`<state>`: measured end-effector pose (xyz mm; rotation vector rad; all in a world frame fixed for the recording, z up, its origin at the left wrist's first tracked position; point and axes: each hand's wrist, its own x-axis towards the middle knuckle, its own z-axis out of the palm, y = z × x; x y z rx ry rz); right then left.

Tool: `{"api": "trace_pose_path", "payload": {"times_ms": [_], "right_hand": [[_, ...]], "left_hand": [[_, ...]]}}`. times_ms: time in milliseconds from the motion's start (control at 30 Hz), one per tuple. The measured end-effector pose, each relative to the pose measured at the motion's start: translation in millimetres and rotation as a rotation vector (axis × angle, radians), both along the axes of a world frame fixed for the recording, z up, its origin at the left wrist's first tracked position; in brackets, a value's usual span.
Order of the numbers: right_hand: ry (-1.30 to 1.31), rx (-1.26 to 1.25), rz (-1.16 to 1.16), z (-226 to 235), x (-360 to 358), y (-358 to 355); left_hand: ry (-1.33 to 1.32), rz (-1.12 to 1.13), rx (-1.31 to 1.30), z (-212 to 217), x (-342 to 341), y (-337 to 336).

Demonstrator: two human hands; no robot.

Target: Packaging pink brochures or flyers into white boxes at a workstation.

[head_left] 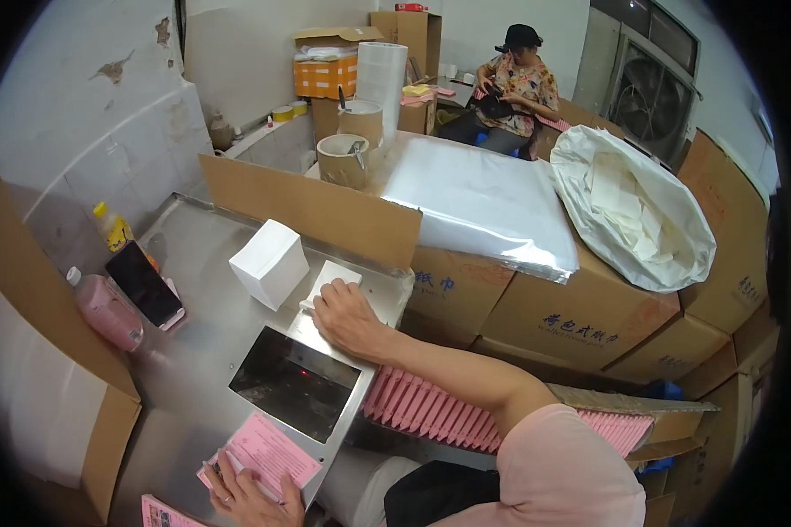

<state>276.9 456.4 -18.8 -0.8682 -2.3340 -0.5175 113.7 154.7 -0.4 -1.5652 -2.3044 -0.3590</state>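
My right hand (350, 318) reaches across the steel table and rests its fingers on a small white stack of paper (334, 279) at the table's right edge. My left hand (246, 497) lies at the lower edge on a pink printed packet (264, 452), holding it against the metal surface. Between the hands is a dark rectangular opening (294, 393) in the steel top. A taller white block of paper (270, 263) stands just left of the right hand.
A cardboard wall (312, 209) backs the steel table (193, 351). A row of pink packets (431, 413) fills a box at right. A phone (145, 285), a pink bottle (107, 312) and a yellow-capped bottle (112, 227) stand left. Another person (514, 88) sits far back. Stacked cartons (580, 316) and a white bag (633, 206) lie right.
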Motion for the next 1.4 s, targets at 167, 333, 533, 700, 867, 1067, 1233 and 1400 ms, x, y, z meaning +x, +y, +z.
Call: {"api": "trace_pose_path", "payload": {"times_ms": [167, 333, 533, 700, 867, 1067, 1233, 1400], "right_hand": [[0.084, -0.004, 0.059, -3, 1, 6], [0.115, -0.032, 0.086, -4, 1, 8], [0.122, -0.03, 0.098, -6, 0, 9], [0.108, -0.051, 0.084, -6, 0, 10], [0.121, -0.031, 0.091, -6, -1, 11], [0.117, -0.058, 0.088, -4, 1, 10], [0.149, -0.077, 0.109, -6, 4, 11], [0.201, -0.101, 0.141, -19, -6, 17]], "left_hand": [[-0.062, -0.027, -0.041, 4, 0, 2], [-0.098, 0.01, -0.129, 17, 2, -3], [-0.064, -0.022, -0.099, 14, -1, -2], [-0.109, -0.041, -0.03, 14, 1, 2], [-0.097, -0.045, 0.0, 8, -2, 1], [-0.102, -0.029, 0.012, 6, -1, -1], [-0.103, -0.013, 0.027, 7, 3, -2], [-0.102, 0.011, 0.034, 9, 0, -4]]}}
